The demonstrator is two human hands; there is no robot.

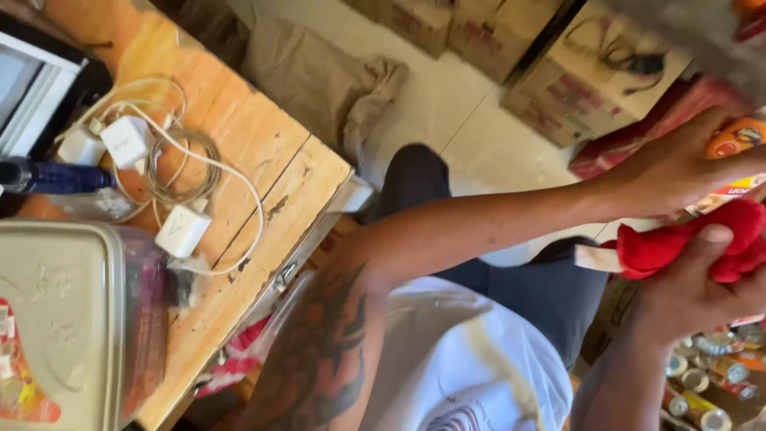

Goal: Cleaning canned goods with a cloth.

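While left hand [678,172] holds an orange packet [730,144], right hand [690,291] clutches red cloth [686,239].

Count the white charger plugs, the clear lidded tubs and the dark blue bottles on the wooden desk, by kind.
White charger plugs: 3
Clear lidded tub: 1
Dark blue bottle: 1
Total: 5, all on the wooden desk.
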